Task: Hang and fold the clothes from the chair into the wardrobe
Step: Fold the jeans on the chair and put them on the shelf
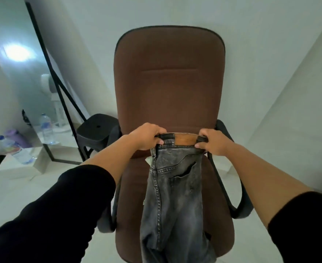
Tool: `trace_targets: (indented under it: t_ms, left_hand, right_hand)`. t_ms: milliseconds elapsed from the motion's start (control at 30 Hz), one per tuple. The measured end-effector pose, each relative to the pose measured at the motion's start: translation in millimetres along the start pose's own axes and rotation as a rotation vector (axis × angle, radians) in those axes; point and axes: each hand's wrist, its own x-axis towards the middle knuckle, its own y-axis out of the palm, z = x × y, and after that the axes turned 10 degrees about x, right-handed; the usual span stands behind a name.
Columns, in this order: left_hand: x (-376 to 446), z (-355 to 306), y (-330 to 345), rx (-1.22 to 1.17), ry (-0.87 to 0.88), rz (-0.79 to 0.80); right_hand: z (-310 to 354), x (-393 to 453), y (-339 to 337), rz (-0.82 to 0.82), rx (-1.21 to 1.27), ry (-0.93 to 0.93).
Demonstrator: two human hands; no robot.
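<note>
Now both hands hold the jeans point(172, 196) up by the top band, in front of the brown chair point(168, 82). The left hand point(146, 136) is clamped on the left end of the band, fingers curled over it. The right hand point(212, 142) is clamped on the right end the same way. The brown patch on the band sits between them. The legs hang straight down over the seat.

I think this is the start of folding the jeans. To do it well, keep each grip tight and level so the band stays flat. Let the legs hang free and line up, one on the other. Lift high enough that the legs do not drag or catch on the chair arms. The wardrobe is not in view, so a turn will likely be needed.
</note>
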Motion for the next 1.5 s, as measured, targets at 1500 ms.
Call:
trace_targets:
  t_ms: [1500]
  left_hand:
    - [-182.4, -150.0, -248.7, -0.5, -0.247, -0.862]
  right_hand:
    - [100.3, -237.8, -80.8, -0.419, -0.027, -0.001]
